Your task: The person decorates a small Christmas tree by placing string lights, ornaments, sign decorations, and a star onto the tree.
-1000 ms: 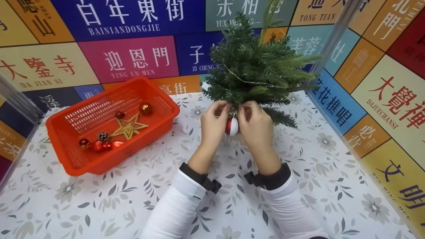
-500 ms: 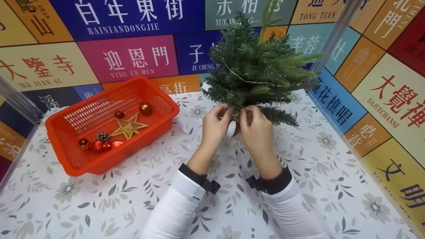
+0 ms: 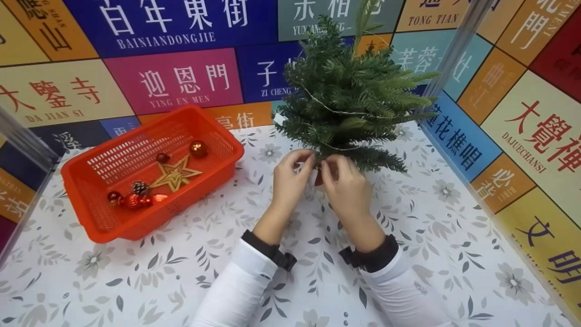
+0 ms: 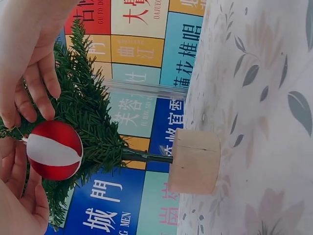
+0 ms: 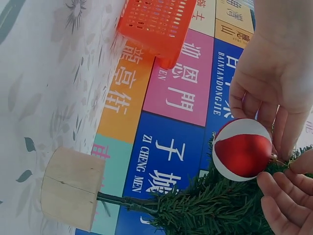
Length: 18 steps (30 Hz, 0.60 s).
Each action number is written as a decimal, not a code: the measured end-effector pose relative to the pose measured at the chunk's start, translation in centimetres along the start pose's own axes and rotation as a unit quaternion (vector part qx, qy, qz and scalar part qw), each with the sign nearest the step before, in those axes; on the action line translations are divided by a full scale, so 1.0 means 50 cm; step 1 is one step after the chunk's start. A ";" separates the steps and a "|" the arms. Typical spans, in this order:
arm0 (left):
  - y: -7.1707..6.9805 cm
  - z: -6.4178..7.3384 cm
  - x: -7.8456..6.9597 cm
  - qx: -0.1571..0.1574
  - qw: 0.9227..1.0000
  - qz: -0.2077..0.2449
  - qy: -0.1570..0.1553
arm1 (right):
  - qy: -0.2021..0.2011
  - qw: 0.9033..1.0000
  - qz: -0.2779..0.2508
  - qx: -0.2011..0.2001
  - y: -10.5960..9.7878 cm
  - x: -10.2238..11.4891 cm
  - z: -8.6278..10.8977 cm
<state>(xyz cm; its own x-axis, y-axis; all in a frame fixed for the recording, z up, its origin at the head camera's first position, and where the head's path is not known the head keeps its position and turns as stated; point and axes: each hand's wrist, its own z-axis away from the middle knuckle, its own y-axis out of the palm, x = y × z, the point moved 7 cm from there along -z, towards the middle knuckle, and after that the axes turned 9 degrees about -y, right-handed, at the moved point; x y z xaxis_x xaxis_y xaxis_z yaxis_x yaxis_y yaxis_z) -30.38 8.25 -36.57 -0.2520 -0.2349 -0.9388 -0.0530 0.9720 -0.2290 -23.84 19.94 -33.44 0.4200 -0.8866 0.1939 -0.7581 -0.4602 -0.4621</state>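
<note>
The head view looks forward and down across the table [image 3: 136, 281], while the two wrist views sit close, turned sideways, sharing the ball [image 4: 54, 150], frame left in the left's, frame right in the right's.

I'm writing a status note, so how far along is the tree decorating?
Looks done: a thin wire string lies draped across the tree. In hand: the left hand and right hand hold a red-and-white ball by its golden loop, close to the foliage; whether it is hooked on is unclear. Likely left: the gold star, gold ball, pine cone and red ornaments in the orange basket.
</note>
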 end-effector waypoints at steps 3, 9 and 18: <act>0.000 0.001 0.002 0.007 1.000 -0.008 0.004 | -0.001 1.000 -0.026 0.008 0.002 -0.003 0.002; -0.016 0.003 0.001 0.025 0.999 -0.024 0.030 | 0.036 0.995 -0.064 0.070 -0.008 -0.016 0.010; -0.086 -0.005 0.011 0.009 0.997 -0.059 0.039 | 0.049 0.986 -0.080 0.137 -0.061 -0.044 0.044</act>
<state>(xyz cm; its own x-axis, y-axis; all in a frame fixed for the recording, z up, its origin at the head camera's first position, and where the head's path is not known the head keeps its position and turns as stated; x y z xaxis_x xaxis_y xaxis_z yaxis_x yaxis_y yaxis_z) -30.52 3.93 -36.07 -0.3202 -0.3461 -0.8819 -0.0688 0.9369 -0.3427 -21.37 23.40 -34.37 0.4624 -0.8099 0.3608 -0.5165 -0.5768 -0.6328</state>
